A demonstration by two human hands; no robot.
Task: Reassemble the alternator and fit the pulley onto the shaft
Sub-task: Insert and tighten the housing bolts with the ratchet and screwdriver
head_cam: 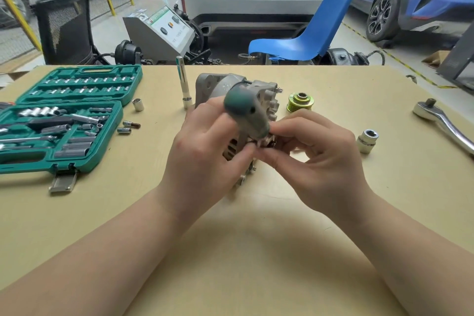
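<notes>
The left hand (202,141) curls its grip round a green-handled driver (246,113), whose shaft slopes down and right to the near end of the alternator (238,92) lying mid-tabletop (256,251). The right hand (315,151) pinches something small at that tip; what exactly is hidden behind the fingers. The driver's long axis points into the housing, so the right hand is nearer the fastener. The pulley (300,102) sits unfitted just right of the alternator, beyond the right hand.
</notes>
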